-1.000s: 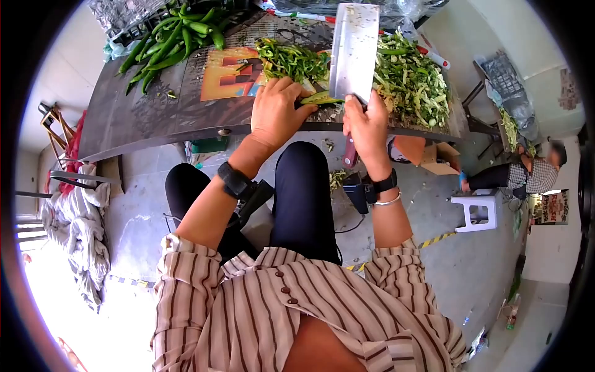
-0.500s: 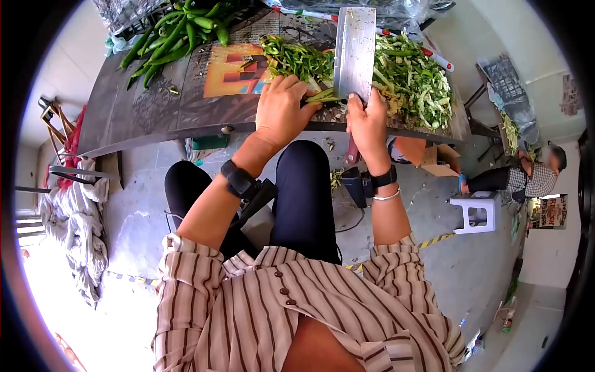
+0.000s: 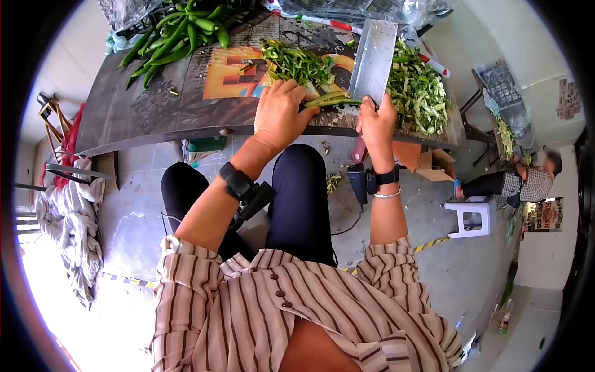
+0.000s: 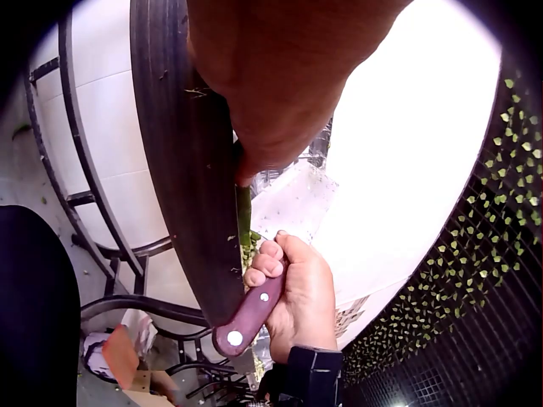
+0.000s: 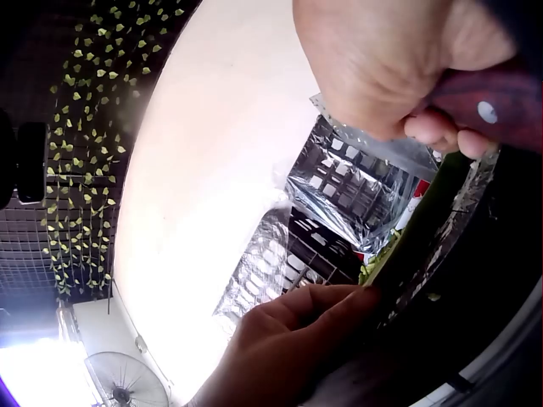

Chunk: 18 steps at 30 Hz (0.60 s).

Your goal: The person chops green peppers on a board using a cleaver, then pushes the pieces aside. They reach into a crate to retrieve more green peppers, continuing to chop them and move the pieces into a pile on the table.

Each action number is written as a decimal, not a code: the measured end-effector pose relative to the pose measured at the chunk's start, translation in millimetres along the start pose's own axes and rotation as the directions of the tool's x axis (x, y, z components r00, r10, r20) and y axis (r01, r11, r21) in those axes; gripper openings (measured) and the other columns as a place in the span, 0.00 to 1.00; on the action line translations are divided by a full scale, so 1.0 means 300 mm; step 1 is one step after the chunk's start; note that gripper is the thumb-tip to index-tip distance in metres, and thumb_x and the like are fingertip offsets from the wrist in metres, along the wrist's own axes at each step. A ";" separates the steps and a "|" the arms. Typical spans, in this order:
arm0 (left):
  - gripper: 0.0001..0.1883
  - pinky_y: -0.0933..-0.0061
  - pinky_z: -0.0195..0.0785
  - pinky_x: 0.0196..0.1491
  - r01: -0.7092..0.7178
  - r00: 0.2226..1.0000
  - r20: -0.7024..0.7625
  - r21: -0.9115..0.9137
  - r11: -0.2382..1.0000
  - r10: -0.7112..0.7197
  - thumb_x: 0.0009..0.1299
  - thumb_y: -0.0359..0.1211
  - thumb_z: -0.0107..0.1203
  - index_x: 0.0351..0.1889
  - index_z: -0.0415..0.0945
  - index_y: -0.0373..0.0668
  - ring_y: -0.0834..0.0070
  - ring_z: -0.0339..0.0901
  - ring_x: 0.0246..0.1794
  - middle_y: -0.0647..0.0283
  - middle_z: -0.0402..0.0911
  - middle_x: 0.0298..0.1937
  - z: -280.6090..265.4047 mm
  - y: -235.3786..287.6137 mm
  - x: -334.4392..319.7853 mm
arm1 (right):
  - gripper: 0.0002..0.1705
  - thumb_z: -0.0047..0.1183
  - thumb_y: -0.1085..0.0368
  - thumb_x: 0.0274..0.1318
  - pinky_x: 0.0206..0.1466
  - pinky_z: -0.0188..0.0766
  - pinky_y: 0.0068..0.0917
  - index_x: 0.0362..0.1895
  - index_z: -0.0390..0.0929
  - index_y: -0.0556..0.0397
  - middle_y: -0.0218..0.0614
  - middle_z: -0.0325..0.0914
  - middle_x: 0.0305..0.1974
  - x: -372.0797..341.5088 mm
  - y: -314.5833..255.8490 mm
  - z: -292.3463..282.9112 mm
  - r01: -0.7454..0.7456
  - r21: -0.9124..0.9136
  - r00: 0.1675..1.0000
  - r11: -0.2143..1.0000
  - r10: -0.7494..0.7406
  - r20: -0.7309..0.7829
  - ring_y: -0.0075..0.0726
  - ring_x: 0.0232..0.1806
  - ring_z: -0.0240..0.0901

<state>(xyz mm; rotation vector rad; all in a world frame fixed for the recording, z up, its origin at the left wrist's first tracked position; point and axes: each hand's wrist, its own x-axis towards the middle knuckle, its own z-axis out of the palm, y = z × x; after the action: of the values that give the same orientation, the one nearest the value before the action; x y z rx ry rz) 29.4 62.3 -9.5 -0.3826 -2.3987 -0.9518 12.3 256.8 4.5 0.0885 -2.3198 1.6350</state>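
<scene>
In the head view my left hand (image 3: pixel 282 113) holds one end of a green chili pepper (image 3: pixel 334 100) near the table's front edge, its thumb against the pepper. My right hand (image 3: pixel 377 129) grips a cleaver by its dark red wooden handle (image 4: pixel 254 314). The wide cleaver blade (image 3: pixel 374 61) points away from me, its base at the pepper's right end. Beyond the left hand lies a heap of sliced green pepper (image 3: pixel 296 62). A larger pile of cut pepper (image 3: pixel 426 93) spreads right of the blade. The right wrist view shows the left thumb and fingers pinching the pepper.
Whole green peppers (image 3: pixel 186 34) are heaped at the table's back left. Plastic-wrapped crates (image 5: pixel 356 178) stand along the far edge. The dark table (image 3: pixel 155 118) ends just short of my knees. A white stool (image 3: pixel 471 217) and another person (image 3: pixel 527 183) are off to the right.
My right hand and the cleaver have shifted to the right and a little toward me, and the blade now leans rightward. More of the pepper shows between my hands. The left hand stays nearly in place.
</scene>
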 end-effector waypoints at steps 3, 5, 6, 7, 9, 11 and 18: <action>0.10 0.63 0.63 0.45 -0.006 1.000 -0.005 0.007 1.000 0.007 0.54 0.38 0.65 0.29 0.79 0.43 0.61 0.71 0.41 0.64 0.74 0.32 0.003 -0.004 0.000 | 0.08 0.47 0.68 0.61 0.14 0.59 0.25 0.35 0.64 0.59 0.30 0.64 0.17 0.000 -0.001 0.001 -0.013 0.017 1.000 1.000 0.013 -0.013 0.22 0.12 0.60; 0.10 0.62 0.63 0.45 -0.022 1.000 -0.017 -0.001 1.000 0.022 0.54 0.38 0.65 0.29 0.79 0.43 0.61 0.71 0.41 0.64 0.74 0.32 0.009 -0.009 -0.004 | 0.08 0.47 0.68 0.61 0.14 0.59 0.25 0.34 0.65 0.59 0.30 0.65 0.17 0.000 0.000 0.000 -0.006 -0.009 1.000 1.000 0.005 -0.012 0.22 0.12 0.60; 0.10 0.62 0.63 0.45 -0.035 0.999 -0.036 -0.010 0.999 0.034 0.54 0.38 0.65 0.29 0.78 0.43 0.61 0.71 0.41 0.64 0.74 0.32 0.009 -0.009 -0.002 | 0.08 0.46 0.67 0.62 0.14 0.59 0.25 0.34 0.65 0.59 0.30 0.65 0.17 0.005 -0.001 -0.003 0.008 -0.037 1.000 0.999 -0.008 -0.007 0.22 0.12 0.60; 0.10 0.62 0.63 0.45 -0.038 0.999 -0.040 -0.009 0.999 0.037 0.54 0.38 0.65 0.29 0.78 0.43 0.61 0.71 0.41 0.64 0.74 0.32 0.007 -0.008 -0.001 | 0.08 0.46 0.67 0.62 0.14 0.59 0.25 0.34 0.65 0.59 0.30 0.65 0.17 0.012 0.012 -0.008 0.012 -0.037 1.000 0.999 -0.013 -0.008 0.22 0.12 0.60; 0.10 0.62 0.63 0.45 -0.002 1.000 -0.002 -0.001 1.000 0.002 0.54 0.37 0.65 0.29 0.79 0.43 0.61 0.71 0.40 0.64 0.74 0.32 0.001 -0.005 -0.003 | 0.08 0.46 0.67 0.62 0.15 0.58 0.24 0.35 0.66 0.60 0.31 0.66 0.18 0.037 0.059 -0.028 0.158 -0.174 0.982 0.972 -0.173 -0.075 0.22 0.13 0.60; 0.10 0.63 0.64 0.45 -0.005 1.000 -0.024 0.000 1.000 0.005 0.54 0.37 0.65 0.29 0.79 0.44 0.62 0.71 0.40 0.64 0.74 0.32 0.004 -0.011 0.003 | 0.08 0.46 0.67 0.62 0.15 0.60 0.23 0.33 0.65 0.58 0.30 0.66 0.18 0.018 -0.005 -0.084 -0.025 -0.054 0.995 0.998 0.020 -0.100 0.20 0.14 0.60; 0.11 0.64 0.62 0.46 -0.017 1.000 -0.004 0.000 1.000 0.017 0.53 0.38 0.65 0.30 0.77 0.45 0.65 0.70 0.42 0.65 0.72 0.33 0.010 -0.013 -0.007 | 0.08 0.46 0.68 0.63 0.14 0.59 0.21 0.32 0.62 0.57 0.27 0.63 0.18 -0.027 -0.060 -0.080 -0.016 0.149 0.999 0.989 0.022 -0.038 0.18 0.13 0.59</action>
<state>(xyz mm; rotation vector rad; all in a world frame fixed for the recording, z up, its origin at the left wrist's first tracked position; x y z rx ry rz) 28.4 61.6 -14.8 -0.4006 -2.3882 -0.9445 28.9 271.9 26.0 0.0659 -2.1734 1.8006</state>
